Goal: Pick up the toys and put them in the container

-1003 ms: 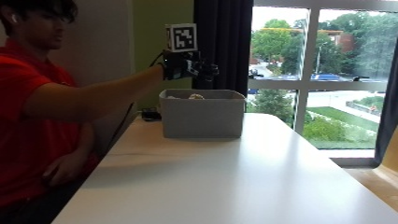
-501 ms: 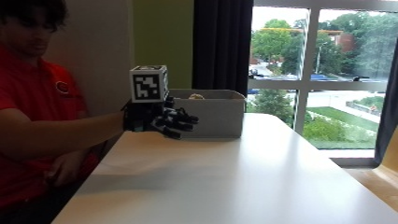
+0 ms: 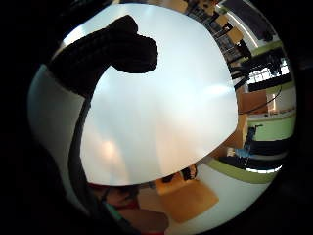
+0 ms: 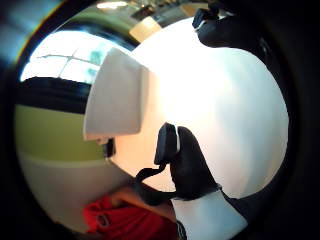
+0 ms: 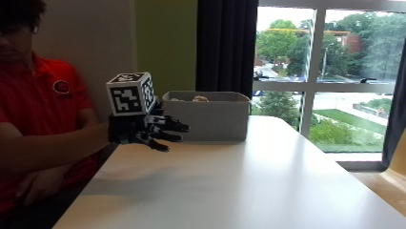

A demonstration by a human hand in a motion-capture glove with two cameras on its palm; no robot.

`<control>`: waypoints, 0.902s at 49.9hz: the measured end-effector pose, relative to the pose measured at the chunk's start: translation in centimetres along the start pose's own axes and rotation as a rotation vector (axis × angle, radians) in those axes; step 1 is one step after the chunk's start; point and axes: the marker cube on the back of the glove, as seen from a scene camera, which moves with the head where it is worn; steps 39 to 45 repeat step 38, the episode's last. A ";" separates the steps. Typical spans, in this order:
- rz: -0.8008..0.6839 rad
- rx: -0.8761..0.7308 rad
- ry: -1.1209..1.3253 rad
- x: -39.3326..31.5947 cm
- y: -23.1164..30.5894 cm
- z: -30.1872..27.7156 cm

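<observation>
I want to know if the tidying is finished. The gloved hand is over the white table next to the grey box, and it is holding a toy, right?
Not quite. In the outside view the gloved hand is over the white table next to the grey box, but it holds no toy: its fingers are spread and hold nothing. Something pale shows above the box's rim.

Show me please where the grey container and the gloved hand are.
grey container (image 5: 206, 119): outside view, its front wall.
gloved hand (image 5: 146, 130): outside view, the middle of the hand, fingers spread.
</observation>
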 end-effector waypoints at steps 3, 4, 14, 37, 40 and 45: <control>0.001 0.006 -0.011 -0.3 0.1 0.0; 0.000 0.008 -0.015 -0.4 0.1 0.1; -0.002 0.016 -0.053 -1.5 0.3 0.3; 0.009 0.021 -0.009 -0.5 0.4 -0.8; 0.009 0.021 -0.008 -0.5 0.4 -0.8; 0.009 0.021 -0.008 -0.5 0.4 -0.8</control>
